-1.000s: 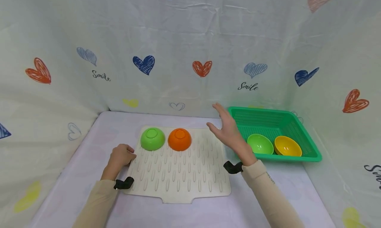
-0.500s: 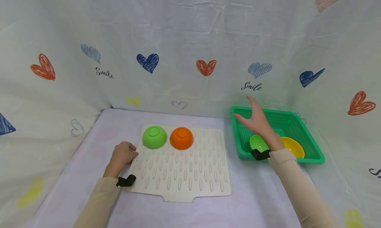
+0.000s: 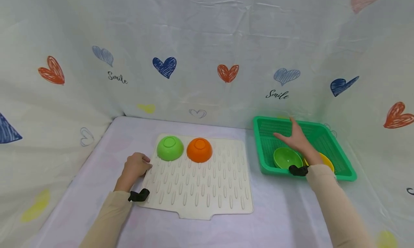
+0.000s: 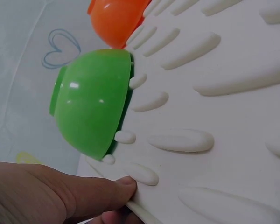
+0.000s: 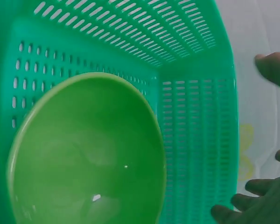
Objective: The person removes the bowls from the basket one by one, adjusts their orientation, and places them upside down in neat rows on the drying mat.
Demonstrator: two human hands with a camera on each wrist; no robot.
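My left hand (image 3: 136,166) pinches the left edge of a cream ribbed draining mat (image 3: 200,187); the left wrist view shows the thumb (image 4: 123,186) on top and fingers partly hidden beneath. On the mat's far part, an upturned green bowl (image 3: 170,149) sits beside an upturned orange bowl (image 3: 199,151). To the right, my right hand (image 3: 297,138) hovers over a green basket (image 3: 258,143), thumb and fingers spread, holding nothing. Inside it, a second green bowl (image 5: 88,149) faces mouth up. A yellow bowl (image 3: 327,162) next to it is partly covered by my right wrist.
The table (image 3: 226,233) has a pale cloth. Behind and at both sides hangs a white curtain (image 3: 200,32) with printed hearts, close to the basket's back. A strip of table separates the mat from the basket.
My right hand has moved right from the mat's far right corner to above the basket, then lower over the bowls. My left hand has kept its grip on the mat.
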